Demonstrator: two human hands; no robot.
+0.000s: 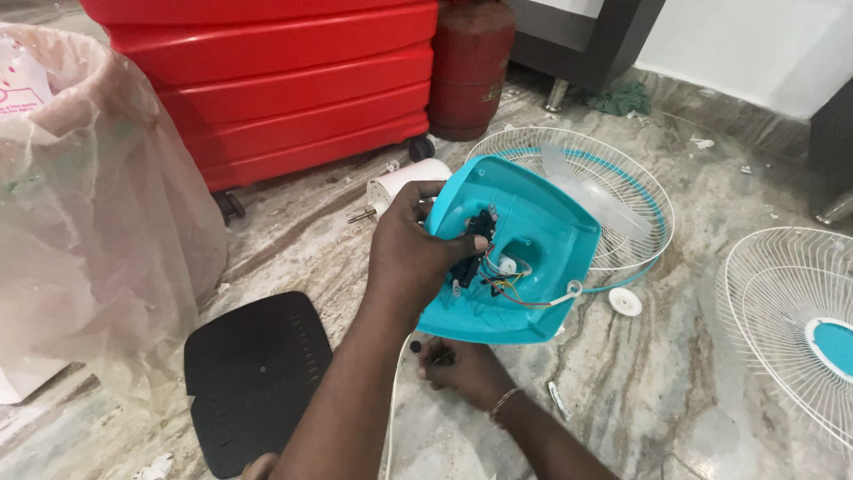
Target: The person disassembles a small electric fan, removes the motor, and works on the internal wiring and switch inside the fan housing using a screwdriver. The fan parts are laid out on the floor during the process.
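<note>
Marble floor (675, 356), veined brown and grey, carries a dismantled fan. Largest behind the hands are stacked red crates (284, 80) on castors, with a red cylinder (471, 62) beside them and a bin lined with a clear bag (80, 196) far to the left of the fingers. Just beyond the fingers lies a white wire guard (613, 169) with a pale blade inside it; a second guard (791, 311) with a teal hub lies well to their right. A black perforated plate (253, 378) lies on the floor just left of the forearm.

Between the two hands stands the teal base (542, 240), tilted up on its edge with its hollow underside facing the camera, showing a black part and red, yellow and blue wires (506, 284). The left hand (413, 253) grips the base's left rim, fingers (440, 191) curled over the edge and thumb pressed on the black part inside. The right hand (466, 369) rests low on the floor under the base, fingers closed around a small dark object; what it is cannot be told. A white cord (393, 400) runs down just left of that hand. A white cap (625, 301) lies near the base's right corner, and a white motor (404, 182) lies just beyond the left fingers.
</note>
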